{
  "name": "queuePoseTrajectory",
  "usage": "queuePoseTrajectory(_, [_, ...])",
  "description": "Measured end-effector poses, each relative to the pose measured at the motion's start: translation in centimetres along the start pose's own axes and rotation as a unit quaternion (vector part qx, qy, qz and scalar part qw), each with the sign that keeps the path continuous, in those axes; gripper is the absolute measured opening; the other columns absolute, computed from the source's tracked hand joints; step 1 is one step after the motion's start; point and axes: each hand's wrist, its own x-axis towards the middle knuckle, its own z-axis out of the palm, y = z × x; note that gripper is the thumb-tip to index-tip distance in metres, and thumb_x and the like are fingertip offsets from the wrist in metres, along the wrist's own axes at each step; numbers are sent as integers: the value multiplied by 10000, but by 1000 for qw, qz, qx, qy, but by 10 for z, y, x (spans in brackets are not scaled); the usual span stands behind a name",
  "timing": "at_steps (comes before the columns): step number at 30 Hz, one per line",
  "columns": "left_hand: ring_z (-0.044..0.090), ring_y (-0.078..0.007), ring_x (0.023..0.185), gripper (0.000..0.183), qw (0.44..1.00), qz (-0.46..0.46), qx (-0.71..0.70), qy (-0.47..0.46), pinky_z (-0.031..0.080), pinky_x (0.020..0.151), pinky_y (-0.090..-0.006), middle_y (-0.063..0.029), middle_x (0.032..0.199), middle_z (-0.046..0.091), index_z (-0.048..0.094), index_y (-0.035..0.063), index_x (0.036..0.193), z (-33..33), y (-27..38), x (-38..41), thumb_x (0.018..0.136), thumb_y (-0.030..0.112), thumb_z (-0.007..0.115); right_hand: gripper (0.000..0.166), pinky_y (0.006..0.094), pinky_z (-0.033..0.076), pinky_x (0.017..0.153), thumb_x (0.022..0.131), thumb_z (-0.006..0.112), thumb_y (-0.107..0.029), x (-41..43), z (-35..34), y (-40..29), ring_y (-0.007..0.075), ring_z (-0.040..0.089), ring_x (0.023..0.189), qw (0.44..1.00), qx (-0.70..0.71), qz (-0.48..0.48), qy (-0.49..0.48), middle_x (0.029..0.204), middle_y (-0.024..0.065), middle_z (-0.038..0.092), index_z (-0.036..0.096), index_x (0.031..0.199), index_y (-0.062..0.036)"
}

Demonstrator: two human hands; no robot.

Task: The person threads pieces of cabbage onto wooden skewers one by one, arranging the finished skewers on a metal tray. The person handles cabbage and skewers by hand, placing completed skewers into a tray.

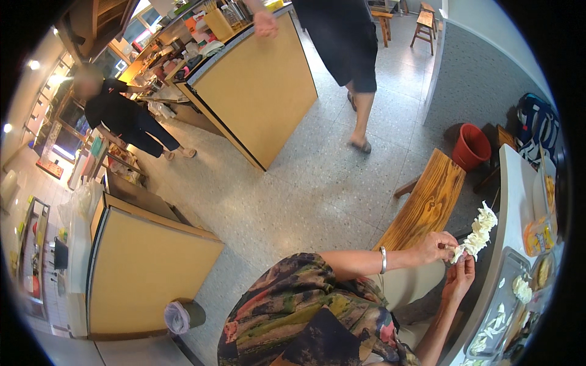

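My left hand [437, 247], with a silver bangle [383, 260] at the wrist, pinches a white petal-like piece [457, 254] at the lower end of a row of such pieces. My right hand [459, 274] meets it from below, fingertips closed on the same end. The row of ruffled white pieces [479, 231] slants up and to the right from my fingers; what holds it together is hidden. Beside my right hand, a grey tray [512, 265] on the table holds loose white pieces [495, 322] and a white clump [522, 289].
A white-topped table [510, 192] bears a yellow packet [539, 236]. Beyond my left arm stand a wooden bench [423, 196] and a red bucket [471, 146]. A lined bin [183, 316] stands by a counter [155, 270]. Two people [130, 114] [343, 41] stand farther off.
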Motion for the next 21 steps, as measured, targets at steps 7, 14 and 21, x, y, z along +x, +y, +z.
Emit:
queuePoseTrajectory(7, [540,-85,726,156,994,-83,-62,36,450,654,-222,-13,794,569,543,2,901,-2,8,0,771,24,626,85,159,162,372,871,552,-130,7,-1,6,-17,238,426,1000,6,10,-17,651,-64,485,521,821,-68])
queuePoseTrajectory(14, [540,-79,718,173,997,-63,30,18,455,644,-232,-24,753,575,544,-2,836,-3,14,1,731,47,673,78,159,173,375,874,547,-128,10,-1,3,-15,252,435,1000,4,11,-20,667,-57,491,530,841,-60])
queuePoseTrajectory(21, [550,-111,775,213,996,-50,78,17,454,682,-251,-57,819,585,534,-2,787,3,9,3,670,29,709,52,151,191,379,867,548,-106,7,-10,7,-12,280,446,1000,11,11,-6,714,-38,529,544,871,-54])
